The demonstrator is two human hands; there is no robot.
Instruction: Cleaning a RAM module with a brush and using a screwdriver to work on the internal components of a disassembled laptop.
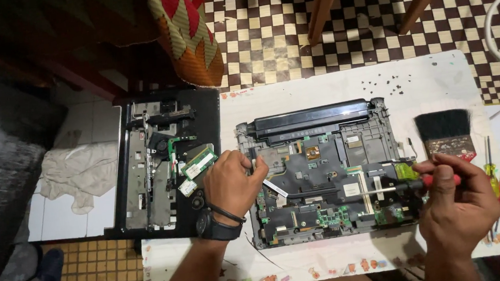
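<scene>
Opened grey laptop chassis on white board, green circuit boards exposed, black battery bar along top. Left hand fingers curled, steadying left edge. Right hand gripping red-handled screwdriver, tip on board.

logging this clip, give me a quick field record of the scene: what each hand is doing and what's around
setting: white table over a checkered floor
main item: opened laptop base, circuit board exposed
left hand: left hand rests on the board's left edge, fingers at a small part, wears a black wrist strap
right hand: right hand grips a screwdriver, tip on the board
left of it: black cover panel with small green cards
right of it: black brush, spare screwdrivers
loose bits: small screws
</scene>
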